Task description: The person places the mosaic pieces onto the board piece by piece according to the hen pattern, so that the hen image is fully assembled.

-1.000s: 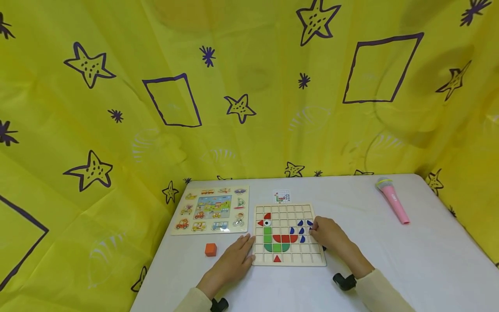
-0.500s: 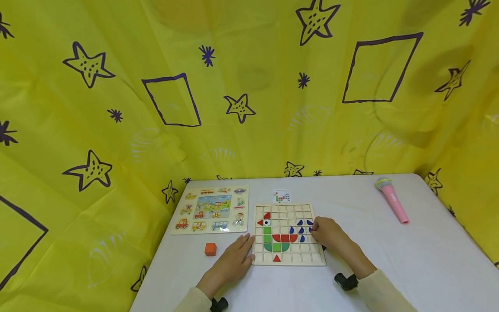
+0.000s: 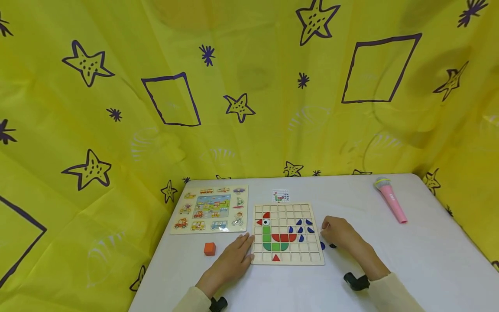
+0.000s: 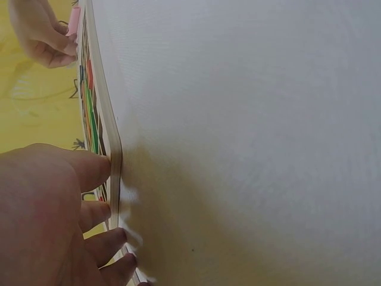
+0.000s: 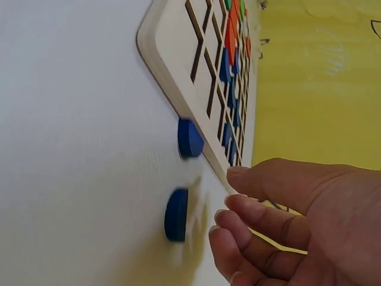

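A wooden grid board (image 3: pixel 296 257) lies on the table with small pieces set in it. Red and green pieces (image 3: pixel 267 234) form a bird shape with a round eye (image 3: pixel 266 222); several blue pieces (image 3: pixel 300 230) sit at its right. My left hand (image 3: pixel 232 259) rests its fingertips against the board's left edge, thumb and fingers also seen there in the left wrist view. Just off the right edge is my right hand (image 3: pixel 341 234), fingers loosely bent and nothing visible between them. Below it lie two loose blue pieces, one (image 5: pixel 190 139) at the board's edge, another (image 5: pixel 175 214) farther out.
A small picture card (image 3: pixel 280 196) lies behind the board. To the left are a vehicle picture puzzle (image 3: pixel 230 225) and an orange cube (image 3: pixel 209 249). A pink toy microphone (image 3: pixel 391 201) lies at the back right. A yellow patterned curtain (image 3: pixel 249 143) hangs behind the table.
My right hand has moved off the board to the right, leaving a blue piece in the grid it was touching. The loose blue pieces show more now. My left hand has stayed put.
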Motion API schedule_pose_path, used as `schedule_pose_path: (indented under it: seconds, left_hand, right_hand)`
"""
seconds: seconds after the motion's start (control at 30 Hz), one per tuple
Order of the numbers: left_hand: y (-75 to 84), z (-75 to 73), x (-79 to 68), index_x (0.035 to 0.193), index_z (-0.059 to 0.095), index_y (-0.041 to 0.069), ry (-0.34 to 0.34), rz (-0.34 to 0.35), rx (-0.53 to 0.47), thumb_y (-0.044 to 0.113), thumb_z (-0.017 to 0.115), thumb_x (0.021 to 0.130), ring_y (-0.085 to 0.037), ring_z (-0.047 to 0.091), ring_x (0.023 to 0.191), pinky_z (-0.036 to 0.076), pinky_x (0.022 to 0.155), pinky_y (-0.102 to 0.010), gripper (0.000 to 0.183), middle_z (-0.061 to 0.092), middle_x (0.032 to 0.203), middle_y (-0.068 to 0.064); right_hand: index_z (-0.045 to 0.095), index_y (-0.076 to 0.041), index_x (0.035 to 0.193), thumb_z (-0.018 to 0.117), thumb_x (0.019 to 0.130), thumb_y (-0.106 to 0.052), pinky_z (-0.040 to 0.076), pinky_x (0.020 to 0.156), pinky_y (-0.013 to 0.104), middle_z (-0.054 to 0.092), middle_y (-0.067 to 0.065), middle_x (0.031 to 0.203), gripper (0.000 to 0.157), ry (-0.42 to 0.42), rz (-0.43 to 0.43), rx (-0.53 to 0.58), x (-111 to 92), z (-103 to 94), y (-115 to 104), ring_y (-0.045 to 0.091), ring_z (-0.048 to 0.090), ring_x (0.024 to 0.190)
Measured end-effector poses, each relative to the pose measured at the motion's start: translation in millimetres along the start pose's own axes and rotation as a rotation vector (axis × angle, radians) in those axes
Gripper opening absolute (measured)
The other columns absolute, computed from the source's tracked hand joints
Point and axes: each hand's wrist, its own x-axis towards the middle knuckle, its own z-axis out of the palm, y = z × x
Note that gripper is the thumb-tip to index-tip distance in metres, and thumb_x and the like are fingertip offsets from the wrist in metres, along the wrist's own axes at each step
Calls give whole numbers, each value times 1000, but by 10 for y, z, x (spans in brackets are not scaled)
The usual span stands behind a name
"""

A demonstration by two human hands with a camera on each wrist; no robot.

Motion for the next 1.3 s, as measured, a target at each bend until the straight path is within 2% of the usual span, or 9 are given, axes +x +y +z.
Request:
schedule_pose_path:
  seconds: [0.1,0.27,0.43,0.57,0.73,0.97,1.3]
  left_hand:
    - [-11,7,4,165,38,13,2,3,4,36,56,109,-34,36,157,36,125,-53,63,37,170,-8]
    - [-11,3,9,165,38,13,3,7,7,36,56,109,-34,36,157,37,125,-54,63,37,170,-9]
    - [-2,-5,5,165,38,14,-3,5,-1,37,55,109,-33,35,157,36,125,-54,63,37,170,-8]
    - [1,-7,1,165,38,13,-8,2,1,36,55,109,-33,35,157,36,125,-54,63,37,171,-8]
    - [7,-9,4,166,37,15,-18,-15,-6,38,54,109,-32,33,158,35,126,-53,63,35,172,-7]
    - [-6,16,7,166,36,16,-24,-22,-8,37,53,110,-32,33,158,35,127,-52,63,34,172,-7]
    - [2,8,8,166,36,16,-26,-29,-6,37,55,109,-31,32,159,35,126,-53,63,35,172,-6]
  right_hand:
    - [67,2,103,73,93,-9,55,72,40,65,7,89,16,-20,-9,-16,-28,-58,73,22,59,80]
    - [66,-1,99,82,88,-11,54,79,45,62,7,92,22,-83,-93,-29,-120,-112,191,25,56,86]
    - [65,-6,97,82,86,-4,49,77,39,58,4,91,20,-135,-158,-5,-186,-119,310,22,53,87]
    - [64,-8,93,78,89,-3,44,72,32,56,1,84,16,-103,-168,3,-198,-99,344,19,51,82]
    - [62,-7,91,80,89,-8,42,69,31,56,0,81,17,-49,-143,13,-216,-98,335,17,50,79]
    - [62,-7,91,77,88,-5,42,70,32,54,1,80,15,-49,-154,14,-231,-117,316,18,50,79]
    - [60,-8,89,78,90,-8,38,67,30,51,1,78,18,-43,-148,11,-221,-68,342,17,49,77]
